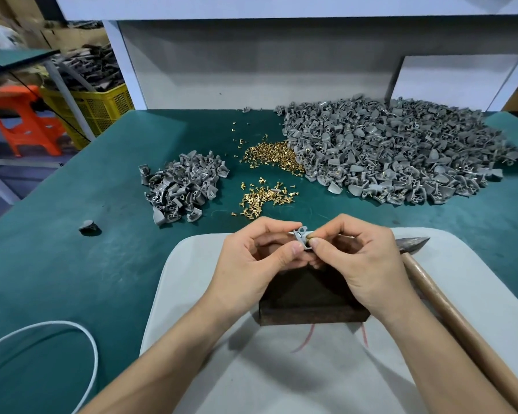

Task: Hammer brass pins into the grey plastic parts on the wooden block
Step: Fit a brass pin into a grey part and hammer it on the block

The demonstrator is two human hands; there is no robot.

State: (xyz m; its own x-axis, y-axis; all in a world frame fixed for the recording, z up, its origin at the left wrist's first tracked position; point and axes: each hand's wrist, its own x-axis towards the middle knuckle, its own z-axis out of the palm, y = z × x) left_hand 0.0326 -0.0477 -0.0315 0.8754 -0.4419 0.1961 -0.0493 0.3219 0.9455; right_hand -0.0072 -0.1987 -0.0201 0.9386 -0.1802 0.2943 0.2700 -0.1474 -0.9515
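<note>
left hand (253, 258) is pinching a part (302, 237) between thumb and fingers, just over the block (308, 306). right hand (362, 264) is pinching a pin (308, 239) tight against that part. hammer (431, 279) is lying on the pad (192, 279), right beside the block. spare pins (266, 195) are sitting further back on the table (72, 264).

Bare all over here: left grip (251, 258) and right grip (362, 264), slim fingers, thumbnails cut short and plain. Left forearm (168, 360) and right forearm (431, 354) bare as well, lean, smooth, uncovered right to the frame's edge.
</note>
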